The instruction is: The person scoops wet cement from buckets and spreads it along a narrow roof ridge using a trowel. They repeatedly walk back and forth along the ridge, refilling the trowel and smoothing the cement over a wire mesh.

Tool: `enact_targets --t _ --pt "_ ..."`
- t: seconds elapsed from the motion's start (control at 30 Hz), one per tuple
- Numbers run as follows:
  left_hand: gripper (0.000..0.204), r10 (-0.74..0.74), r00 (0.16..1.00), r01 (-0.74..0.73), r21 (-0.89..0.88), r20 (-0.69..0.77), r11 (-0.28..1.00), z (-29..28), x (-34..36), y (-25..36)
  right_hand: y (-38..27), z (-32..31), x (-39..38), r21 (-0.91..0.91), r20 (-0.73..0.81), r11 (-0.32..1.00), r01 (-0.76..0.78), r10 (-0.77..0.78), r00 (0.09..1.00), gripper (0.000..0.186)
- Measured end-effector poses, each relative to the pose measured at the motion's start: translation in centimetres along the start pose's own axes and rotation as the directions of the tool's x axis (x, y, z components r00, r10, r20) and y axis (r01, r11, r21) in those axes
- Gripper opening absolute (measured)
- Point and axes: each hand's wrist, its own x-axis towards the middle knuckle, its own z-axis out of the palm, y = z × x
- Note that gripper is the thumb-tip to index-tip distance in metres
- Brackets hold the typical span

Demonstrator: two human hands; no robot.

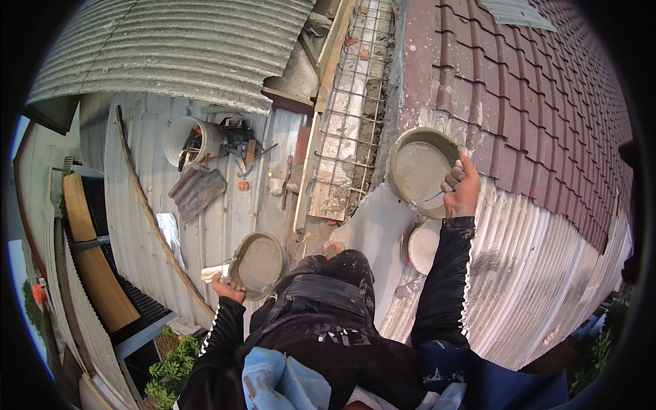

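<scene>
My right hand (463,188) is closed on the edge of a mortar bucket (424,171), beside the tiled roof. Wet grey cement fills much of this bucket, and a thin blue strand shows near its rim by my fingers. Lower on the left, my left hand (229,289) grips the side of a second mortar bucket (258,263), also with grey cement in it. A small white piece (213,273) shows at the left fingers; I cannot tell what it is. Between the two buckets are my bent legs in dark, stained trousers.
A rebar cage (352,113) lies in a long timber-sided trough ahead. Maroon roof tiles (506,89) slope at right. On corrugated sheeting at left are a white bucket of tools (195,140), loose tools and a long wooden pole (150,212). A pale round container (425,246) stands below the right bucket.
</scene>
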Motion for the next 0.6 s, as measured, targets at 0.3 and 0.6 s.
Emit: enact_targets --t 0.3,0.6 --pt "0.048 0.002 0.982 -0.009 0.037 0.189 0.999 8.5 -2.3 4.1 -1.8 -0.6 0.6 0.015 0.038 0.995 -0.098 0.097 0.995 0.035" --pt "0.045 -0.061 0.983 0.031 0.170 0.173 0.985 25.3 -2.9 5.9 -4.8 -1.2 3.6 0.037 -0.076 0.973 -0.228 0.230 0.970 0.028"
